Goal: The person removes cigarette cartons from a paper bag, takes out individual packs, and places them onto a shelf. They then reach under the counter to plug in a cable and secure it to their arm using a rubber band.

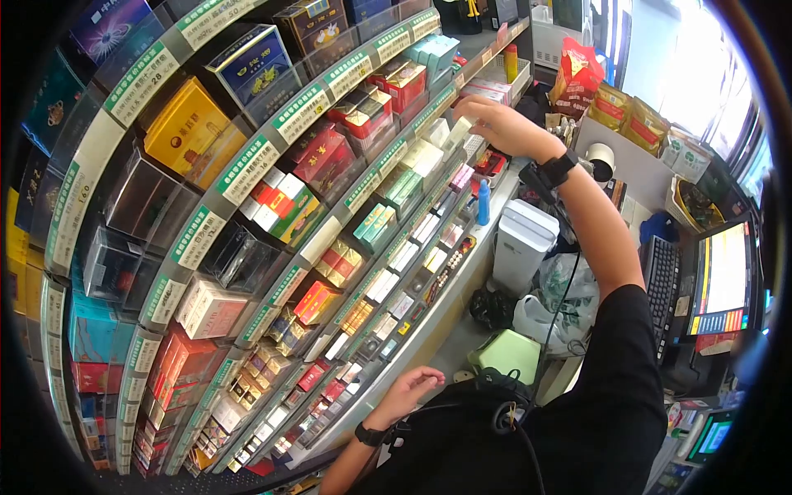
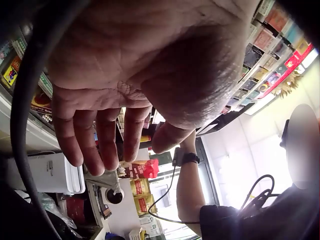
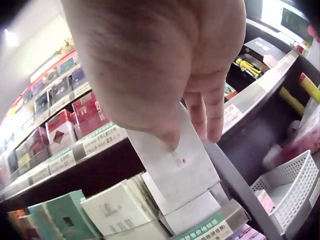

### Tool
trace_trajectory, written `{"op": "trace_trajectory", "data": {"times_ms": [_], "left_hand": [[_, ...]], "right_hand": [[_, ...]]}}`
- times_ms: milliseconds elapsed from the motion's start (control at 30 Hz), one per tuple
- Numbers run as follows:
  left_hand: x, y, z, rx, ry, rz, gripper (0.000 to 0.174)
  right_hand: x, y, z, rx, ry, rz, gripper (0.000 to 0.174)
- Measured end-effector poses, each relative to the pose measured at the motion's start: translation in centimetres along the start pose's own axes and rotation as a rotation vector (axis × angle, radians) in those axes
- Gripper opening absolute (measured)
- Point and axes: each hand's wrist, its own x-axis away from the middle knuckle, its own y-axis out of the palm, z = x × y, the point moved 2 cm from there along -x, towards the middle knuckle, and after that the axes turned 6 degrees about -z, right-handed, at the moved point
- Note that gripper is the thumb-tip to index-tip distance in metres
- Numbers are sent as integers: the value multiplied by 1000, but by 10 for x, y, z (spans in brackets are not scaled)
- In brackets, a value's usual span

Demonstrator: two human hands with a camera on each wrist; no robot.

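Note:
My right hand point(image 1: 505, 128) reaches to the far end of a shelf row and pinches a white cigarette pack point(image 3: 182, 167), thumb on its front face. That pack stands tilted just above other white packs point(image 3: 117, 207) in the row, behind a green-edged price label point(image 3: 202, 227). Green packs point(image 3: 62, 215) sit to their left in the right wrist view. Low by the near shelves, my left hand point(image 1: 406, 392) hangs with nothing in it, its fingers loosely bent. In the left wrist view its palm point(image 2: 115, 60) fills the upper part.
Tiered shelves of cigarette packs point(image 1: 338, 264) fill the left side. A blue bottle point(image 1: 483, 202) stands on the ledge, near a white bin point(image 1: 525, 239) and plastic bags point(image 1: 569, 289). A white basket point(image 3: 292, 192) sits beyond the shelf end. Keyboard point(image 1: 660, 285) and monitor point(image 1: 722, 280) are at right.

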Motion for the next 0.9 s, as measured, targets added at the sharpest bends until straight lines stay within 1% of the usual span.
{"op": "trace_trajectory", "data": {"times_ms": [33, 133, 167, 200, 267, 400, 467, 500, 533, 600, 633, 667, 733, 800, 867, 900], "left_hand": [[0, 1, 2, -1, -13, 5, 20], [0, -1, -2, 24, -4, -5, 21], [-1, -2, -3, 23, -6, -7, 21], [-1, -2, -4, 41, -9, -10, 21], [-1, -3, -7, 60, -16, -17, 22], [-3, -6, -17, 50, -26, -34, 22], [-2, -8, -17, 35, -27, -48, 22], [0, -8, -17, 36, -29, -51, 22], [2, -8, -16, 38, -29, -55, 22], [6, -15, -23, 37, -27, -61, 22], [9, -17, -26, 37, -23, -65, 22], [13, -18, -27, 41, -21, -88, 22], [21, -22, -22, 5, -15, -58, 23], [28, -29, -27, -6, -64, -57, 23], [32, -37, -33, -24, -60, -88, 23], [33, -39, -35, -22, -64, -133, 23]], "right_hand": [[-2, 4, 0, -36, 30, -44, 36], [-4, 15, -8, -78, 65, 10, 39], [-4, 17, -11, -58, 82, 18, 44], [-4, 20, -9, -58, 85, 19, 44], [-1, 29, -4, -33, 49, 102, 47], [1, 43, -6, 52, 31, 68, 49], [1, 50, -10, 444, 32, 17, 53], [1, 63, 3, 382, 97, 52, 61], [4, 70, 2, 385, 104, 52, 61], [13, 79, -4, 282, 196, 267, 68], [22, 84, -7, 296, 223, 327, 73], [36, 91, -13, 211, 264, 420, 69], [81, 109, -28, 169, 262, 499, 59], [144, 131, -47, 14, 373, 379, 46], [220, 155, -69, -102, 605, 232, 34], [261, 167, -82, -147, 732, 245, 29]]}}
